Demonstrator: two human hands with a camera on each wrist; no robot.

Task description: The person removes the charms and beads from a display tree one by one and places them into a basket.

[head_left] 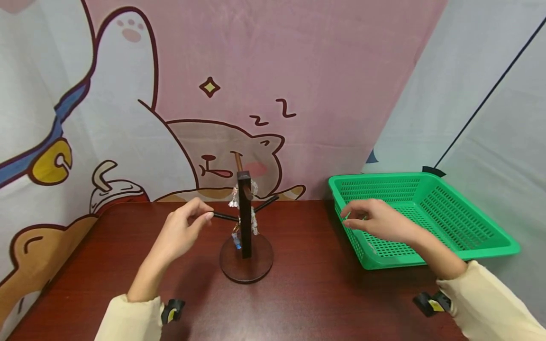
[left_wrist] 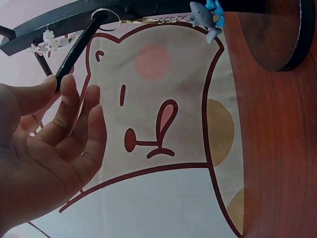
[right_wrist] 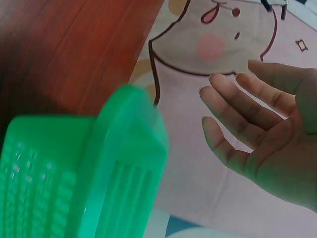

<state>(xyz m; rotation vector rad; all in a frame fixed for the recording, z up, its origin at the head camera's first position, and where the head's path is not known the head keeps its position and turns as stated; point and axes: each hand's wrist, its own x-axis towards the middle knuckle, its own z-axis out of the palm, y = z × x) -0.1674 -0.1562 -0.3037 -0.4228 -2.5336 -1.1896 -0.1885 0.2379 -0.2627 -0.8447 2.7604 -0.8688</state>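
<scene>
A dark wooden stand [head_left: 246, 218] with a round base and several pegs stands upright on the table. My left hand [head_left: 182, 229] pinches the tip of its left peg [left_wrist: 79, 52] between thumb and forefinger. Around that peg, close to the post, hangs the metal ring of a keychain [left_wrist: 106, 19] with a grey-blue shark charm [left_wrist: 204, 21]. White beaded charms [head_left: 254, 221] hang on other pegs. Over the near left rim of a green plastic basket [head_left: 367, 259] is my right hand [head_left: 375, 219], its fingers loosely bent and nothing between them in the right wrist view.
The basket sits at the right of the reddish-brown table [head_left: 298, 293], with a small clear item [head_left: 372, 246] inside near its left wall. A cartoon-printed curtain [head_left: 298, 57] hangs right behind the table. One peg [head_left: 266, 203] of the stand points right.
</scene>
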